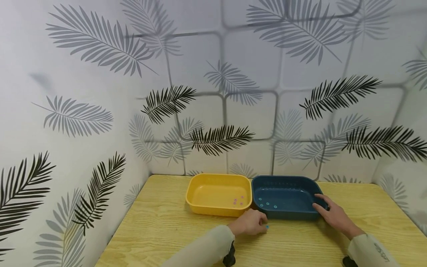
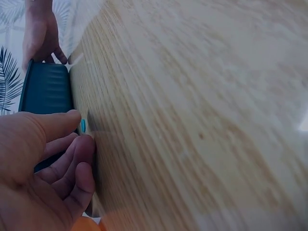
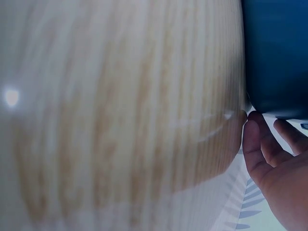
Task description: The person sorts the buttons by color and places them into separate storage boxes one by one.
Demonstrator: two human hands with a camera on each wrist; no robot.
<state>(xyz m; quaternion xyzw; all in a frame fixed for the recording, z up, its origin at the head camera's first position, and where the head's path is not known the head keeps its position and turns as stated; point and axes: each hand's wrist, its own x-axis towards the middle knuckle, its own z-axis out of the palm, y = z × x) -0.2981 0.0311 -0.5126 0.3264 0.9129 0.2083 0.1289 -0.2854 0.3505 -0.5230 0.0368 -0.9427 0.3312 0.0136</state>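
My left hand is low over the table, in front of where the two bins meet. Between its thumb and curled fingers it pinches a small blue button, close over the wood. The dark blue bin has several teal buttons lying toward its left end. Beside it on the left, the yellow bin contains several pink buttons. My right hand holds the blue bin's right end, fingers at the rim; in the right wrist view, fingertips meet its lower outer side.
Both bins stand side by side on a light wooden table, near its back edge. Behind and to the left rises a white wall with grey and black leaf patterns.
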